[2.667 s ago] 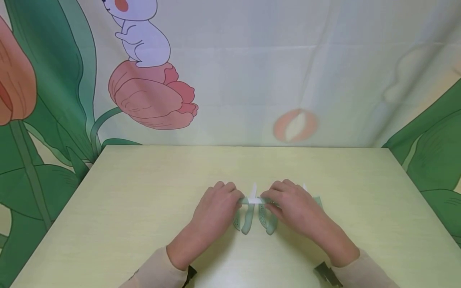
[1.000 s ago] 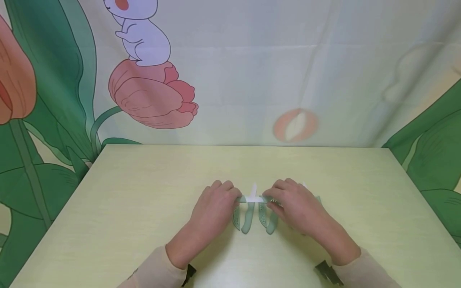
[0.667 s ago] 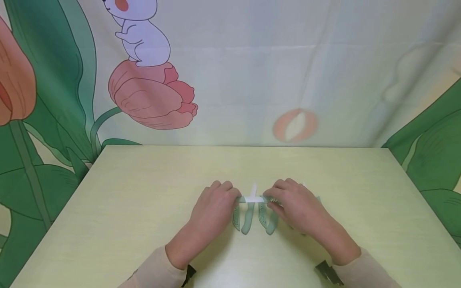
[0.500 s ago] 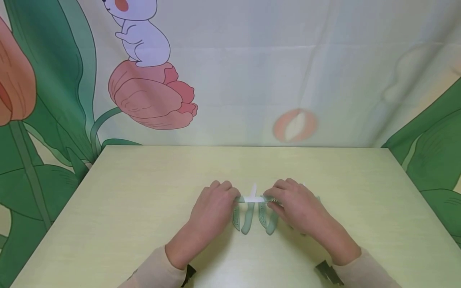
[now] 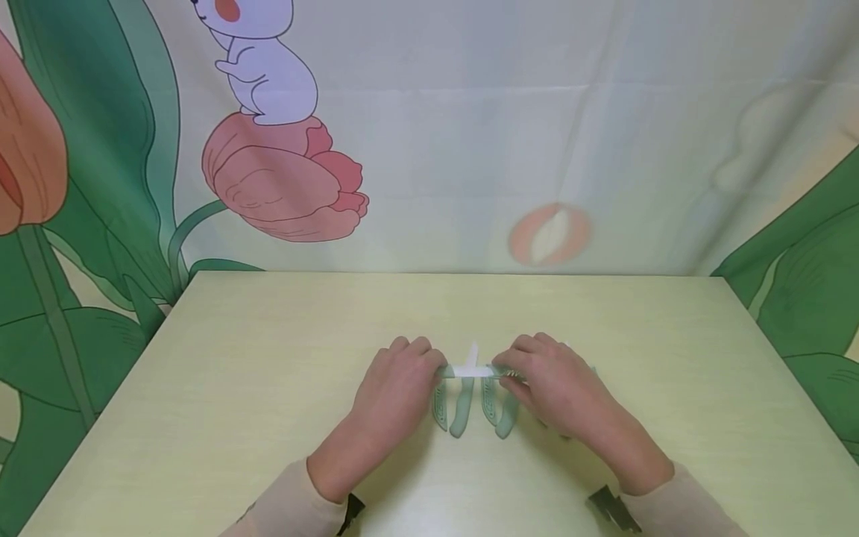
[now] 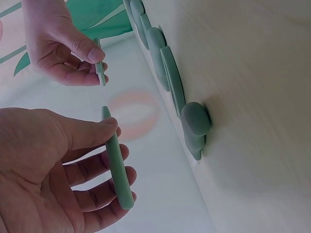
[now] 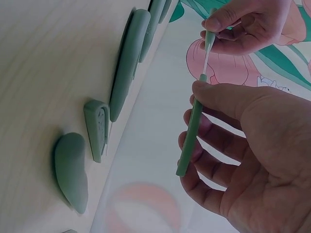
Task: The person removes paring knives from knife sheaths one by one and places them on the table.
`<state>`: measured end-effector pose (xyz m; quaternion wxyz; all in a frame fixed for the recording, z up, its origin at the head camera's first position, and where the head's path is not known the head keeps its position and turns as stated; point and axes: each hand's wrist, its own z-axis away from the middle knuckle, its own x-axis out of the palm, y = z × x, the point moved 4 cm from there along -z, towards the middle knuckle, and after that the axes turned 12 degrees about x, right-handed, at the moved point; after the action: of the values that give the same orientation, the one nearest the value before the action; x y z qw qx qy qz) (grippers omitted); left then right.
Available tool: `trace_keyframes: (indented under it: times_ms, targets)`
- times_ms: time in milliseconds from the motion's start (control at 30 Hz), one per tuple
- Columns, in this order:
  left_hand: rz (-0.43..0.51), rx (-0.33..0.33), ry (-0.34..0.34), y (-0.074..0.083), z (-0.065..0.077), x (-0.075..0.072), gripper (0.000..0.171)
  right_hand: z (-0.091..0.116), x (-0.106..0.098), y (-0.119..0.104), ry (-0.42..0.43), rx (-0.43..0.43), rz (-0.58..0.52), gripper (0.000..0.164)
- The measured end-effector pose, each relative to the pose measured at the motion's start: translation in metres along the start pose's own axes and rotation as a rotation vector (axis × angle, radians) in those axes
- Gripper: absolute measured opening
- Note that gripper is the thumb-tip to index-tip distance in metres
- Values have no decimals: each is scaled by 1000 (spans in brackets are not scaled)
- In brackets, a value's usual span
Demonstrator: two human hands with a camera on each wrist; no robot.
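Observation:
My left hand (image 5: 401, 384) pinches the green handle (image 6: 116, 170) of a small knife between thumb and fingers. Its white blade (image 5: 472, 371) lies level between both hands, above the table. With thumb and fingertips, my right hand (image 5: 553, 391) grips a slim green piece (image 7: 189, 136) at the blade's other end; this looks like a sheath, though its inside is hidden. Below on the table lie similar pieces: a green handle (image 5: 461, 409) in line with an upright white blade (image 5: 474, 352), patterned green pieces (image 5: 489, 403) and another curved green handle (image 5: 506, 419).
More green pieces lie under and behind the right hand, partly hidden, among them a rounded one (image 7: 72, 172). The pale wooden table (image 5: 282, 335) ends at a printed curtain (image 5: 436, 149) hanging behind it.
My hands have drawn slightly apart, left hand leftward and right hand rightward. More of the white blade shows between them. The pieces on the table have stayed put.

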<state>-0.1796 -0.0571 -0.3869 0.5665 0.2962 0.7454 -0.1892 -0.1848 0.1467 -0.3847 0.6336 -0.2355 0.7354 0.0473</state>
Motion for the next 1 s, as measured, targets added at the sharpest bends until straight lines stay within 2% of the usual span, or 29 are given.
trace_keyframes:
  times_ms: [600, 1000]
  targets:
    - [-4, 0, 21, -1, 0, -2, 11, -2, -1, 3, 14, -18, 3, 22]
    - [-9, -31, -16, -5, 0, -6, 10, -2, -1, 5, 11, -4, 14, 24]
